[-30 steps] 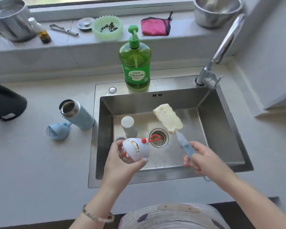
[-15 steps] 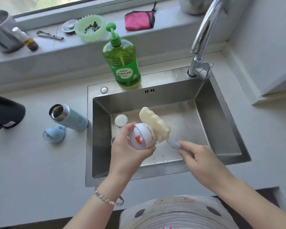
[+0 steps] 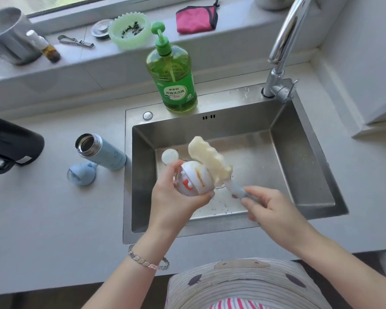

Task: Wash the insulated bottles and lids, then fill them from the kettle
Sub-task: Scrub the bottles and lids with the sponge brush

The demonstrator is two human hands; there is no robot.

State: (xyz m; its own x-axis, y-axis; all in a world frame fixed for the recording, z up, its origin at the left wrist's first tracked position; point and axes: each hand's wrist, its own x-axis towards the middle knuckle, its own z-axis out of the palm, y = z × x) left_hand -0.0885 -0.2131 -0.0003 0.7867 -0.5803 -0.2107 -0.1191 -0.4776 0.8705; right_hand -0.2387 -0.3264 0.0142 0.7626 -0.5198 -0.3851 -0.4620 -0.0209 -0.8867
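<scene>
Over the steel sink (image 3: 303,175), my left hand (image 3: 172,204) grips a round white lid (image 3: 195,180) with red and orange markings. My right hand (image 3: 270,208) holds the blue handle of a sponge brush (image 3: 210,162), whose pale yellow sponge head presses against the lid's right side. A white bottle (image 3: 169,156) stands in the sink behind my left hand, mostly hidden. On the counter to the left lies an open light-blue insulated bottle (image 3: 103,152), with its blue lid (image 3: 80,175) beside it. The black kettle (image 3: 9,143) sits at the far left.
A green dish-soap pump bottle (image 3: 172,76) stands on the sink's back rim, the tap (image 3: 281,47) at its right corner. On the windowsill are a steel pot (image 3: 7,36), a small bottle, a metal peeler, a green bowl (image 3: 129,30) and a pink cloth (image 3: 196,18).
The sponge head has come from above the drain onto the lid and now rubs its right side. My left hand has turned the lid. The view has shifted closer to the sink.
</scene>
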